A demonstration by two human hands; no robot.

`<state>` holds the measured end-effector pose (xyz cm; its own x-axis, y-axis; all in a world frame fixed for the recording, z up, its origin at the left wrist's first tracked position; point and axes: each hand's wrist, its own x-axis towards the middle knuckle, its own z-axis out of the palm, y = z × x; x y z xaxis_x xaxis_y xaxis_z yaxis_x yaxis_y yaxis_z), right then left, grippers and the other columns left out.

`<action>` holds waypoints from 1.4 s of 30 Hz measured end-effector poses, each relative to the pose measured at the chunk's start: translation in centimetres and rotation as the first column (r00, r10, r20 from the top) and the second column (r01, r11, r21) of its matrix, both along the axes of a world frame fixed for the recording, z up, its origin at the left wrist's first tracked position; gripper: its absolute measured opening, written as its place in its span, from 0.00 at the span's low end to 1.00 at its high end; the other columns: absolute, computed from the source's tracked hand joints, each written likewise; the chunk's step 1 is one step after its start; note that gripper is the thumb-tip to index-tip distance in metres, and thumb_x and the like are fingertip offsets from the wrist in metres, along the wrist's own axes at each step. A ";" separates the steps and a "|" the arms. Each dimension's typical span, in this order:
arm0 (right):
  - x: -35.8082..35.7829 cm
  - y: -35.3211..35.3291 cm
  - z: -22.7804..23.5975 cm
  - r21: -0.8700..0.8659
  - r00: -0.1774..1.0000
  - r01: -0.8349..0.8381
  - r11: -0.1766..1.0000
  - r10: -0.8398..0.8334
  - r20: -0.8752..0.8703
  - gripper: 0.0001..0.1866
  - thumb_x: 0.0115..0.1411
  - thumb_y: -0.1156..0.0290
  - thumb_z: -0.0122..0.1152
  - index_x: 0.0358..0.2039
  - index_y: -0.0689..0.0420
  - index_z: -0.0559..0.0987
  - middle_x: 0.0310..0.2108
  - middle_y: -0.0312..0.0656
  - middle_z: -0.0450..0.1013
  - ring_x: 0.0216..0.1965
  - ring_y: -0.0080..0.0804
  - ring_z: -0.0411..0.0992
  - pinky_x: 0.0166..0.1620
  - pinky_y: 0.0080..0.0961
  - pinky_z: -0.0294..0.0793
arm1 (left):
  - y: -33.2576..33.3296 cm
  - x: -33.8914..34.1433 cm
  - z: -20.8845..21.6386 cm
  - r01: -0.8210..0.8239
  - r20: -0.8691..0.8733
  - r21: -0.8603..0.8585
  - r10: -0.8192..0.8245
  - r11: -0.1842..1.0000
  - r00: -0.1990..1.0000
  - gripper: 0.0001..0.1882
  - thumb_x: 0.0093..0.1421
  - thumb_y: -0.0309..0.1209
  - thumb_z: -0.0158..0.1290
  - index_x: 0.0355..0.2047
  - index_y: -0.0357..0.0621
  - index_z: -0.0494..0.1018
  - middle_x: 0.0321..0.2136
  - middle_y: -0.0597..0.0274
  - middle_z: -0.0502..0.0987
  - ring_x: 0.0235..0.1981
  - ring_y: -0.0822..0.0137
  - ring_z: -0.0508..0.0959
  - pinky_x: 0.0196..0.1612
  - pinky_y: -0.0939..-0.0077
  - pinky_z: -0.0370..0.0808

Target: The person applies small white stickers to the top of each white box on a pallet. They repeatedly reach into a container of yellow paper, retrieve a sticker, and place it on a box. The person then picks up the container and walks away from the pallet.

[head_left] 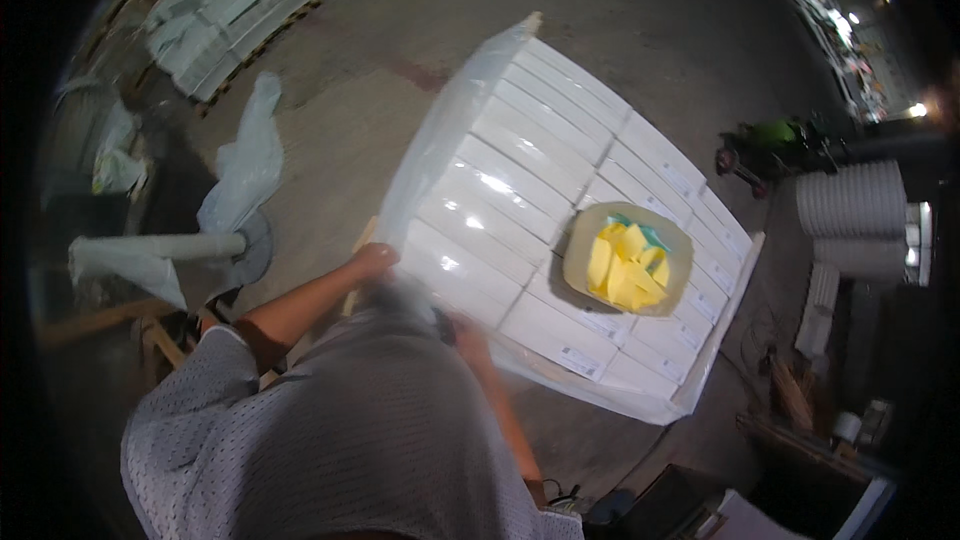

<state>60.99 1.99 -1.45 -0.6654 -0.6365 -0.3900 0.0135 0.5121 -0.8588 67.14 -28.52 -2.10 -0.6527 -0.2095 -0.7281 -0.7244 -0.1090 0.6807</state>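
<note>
We grip film (440, 130) at near pallet edge: left hand (374, 260) clenched on it, right hand (466, 338) fingers unclear; bowl (627, 258) rests atop boxes (520, 190).

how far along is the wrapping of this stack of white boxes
Done: clear plastic film already covers the stack of white boxes on its far left side. In hand: left hand and right hand grip the near edge. Left: the bowl of yellow pieces sits on top.
</note>
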 end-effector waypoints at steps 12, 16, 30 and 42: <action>-4.1 1.0 1.9 -0.345 0.757 0.092 0.934 -0.290 -0.585 0.11 0.63 0.68 0.52 0.34 0.62 0.77 0.33 0.46 0.76 0.30 0.35 0.75 0.35 0.28 0.74 | 5.4 -6.1 10.9 0.127 -0.056 -0.134 -0.135 0.983 0.989 0.15 0.62 0.35 0.45 0.30 0.37 0.76 0.21 0.59 0.78 0.16 0.72 0.71 0.18 0.76 0.66; -5.6 0.6 7.4 -0.262 0.833 0.516 0.815 -0.550 -0.069 0.10 0.60 0.69 0.59 0.39 0.60 0.78 0.31 0.40 0.76 0.33 0.25 0.74 0.38 0.22 0.73 | 8.7 -9.0 15.0 -0.095 -0.044 0.255 0.109 0.962 0.993 0.20 0.68 0.42 0.40 0.40 0.37 0.72 0.27 0.55 0.78 0.18 0.69 0.72 0.22 0.75 0.71; -6.2 -4.6 17.3 -0.439 0.853 0.521 0.732 -0.435 0.289 0.12 0.59 0.77 0.58 0.43 0.67 0.73 0.28 0.43 0.72 0.23 0.28 0.72 0.31 0.25 0.74 | 10.0 -12.0 18.1 0.153 -0.105 0.610 -0.112 0.777 0.988 0.31 0.67 0.56 0.32 0.44 0.41 0.73 0.23 0.56 0.77 0.20 0.66 0.77 0.23 0.72 0.76; -3.4 -10.7 16.3 -0.176 0.688 0.618 0.766 -0.636 -0.350 0.13 0.62 0.67 0.54 0.43 0.60 0.79 0.30 0.45 0.73 0.31 0.37 0.72 0.36 0.31 0.71 | 3.6 -12.8 16.6 0.289 -0.093 0.588 -0.292 0.755 0.952 0.30 0.69 0.49 0.32 0.38 0.34 0.74 0.24 0.52 0.77 0.21 0.64 0.77 0.25 0.72 0.77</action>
